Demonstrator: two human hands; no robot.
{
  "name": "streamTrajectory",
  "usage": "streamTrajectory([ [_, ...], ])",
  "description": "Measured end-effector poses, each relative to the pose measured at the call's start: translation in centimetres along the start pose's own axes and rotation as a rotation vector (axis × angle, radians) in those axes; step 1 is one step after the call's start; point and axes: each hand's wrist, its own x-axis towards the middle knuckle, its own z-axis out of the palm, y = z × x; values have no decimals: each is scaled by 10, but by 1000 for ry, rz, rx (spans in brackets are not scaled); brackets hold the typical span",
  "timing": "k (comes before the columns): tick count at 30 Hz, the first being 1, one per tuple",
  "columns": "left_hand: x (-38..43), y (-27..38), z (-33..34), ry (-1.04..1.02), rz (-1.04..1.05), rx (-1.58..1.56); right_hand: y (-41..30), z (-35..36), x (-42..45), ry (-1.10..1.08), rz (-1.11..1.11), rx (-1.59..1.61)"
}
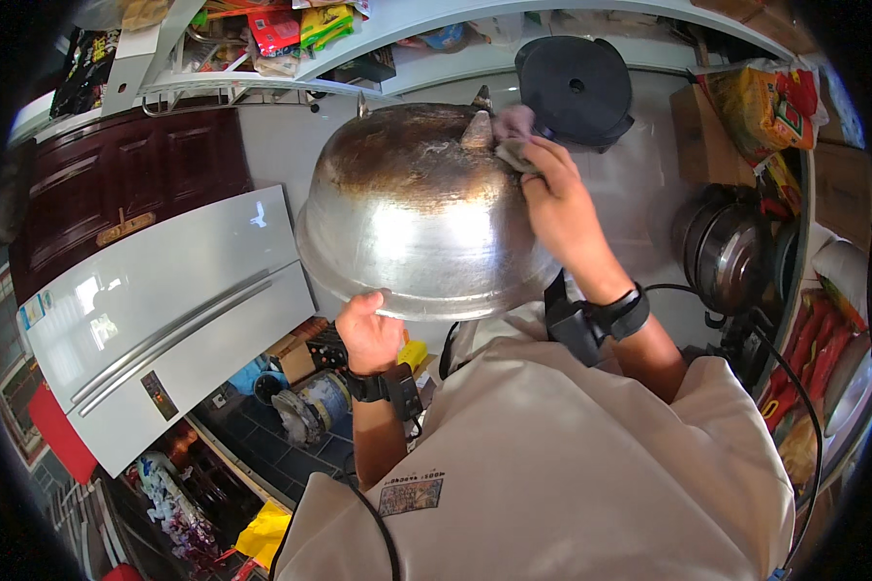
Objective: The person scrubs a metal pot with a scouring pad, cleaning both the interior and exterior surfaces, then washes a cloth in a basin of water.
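Note:
In front of me a large metal pot point(421, 232) is tipped so that its outer side and scorched brown base show. Pointed metal feet point(477, 131) stick out from that base. My left hand point(370, 330) grips the rim at its near edge, the thumb resting on the outside. A greyish-pink cloth point(514, 125) is pinched in my right hand point(558, 196), which presses it to the pot's wall beside one foot. The inside of the pot is turned out of sight.
Beyond the pot a round black plastic lidded bin point(575, 91) stands on the pale floor. A white refrigerator point(174, 312) and a dark red panelled door point(131, 181) are at left. Stacked pans point(730, 254) and a cardboard box point(705, 141) line the right. Packets point(298, 33) fill a white shelf.

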Motion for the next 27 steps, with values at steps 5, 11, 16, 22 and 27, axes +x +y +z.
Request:
streamTrajectory([
  [5, -1, -4, 11, 28, 43, 32, -55, 5, -16, 8, -161, -143],
  [11, 5, -16, 25, -15, 18, 34, -86, 20, -17, -243, -481, -30],
  [16, 10, -13, 23, -34, 14, 63, -63, 1, -9, -185, -655, -144],
  [22, 22, -12, 23, -122, -29, 104, 22, -49, -37, 47, 179, -24],
  [27, 46, -2, 30, -224, -104, 116, 35, -24, -53, 364, 320, -4],
])
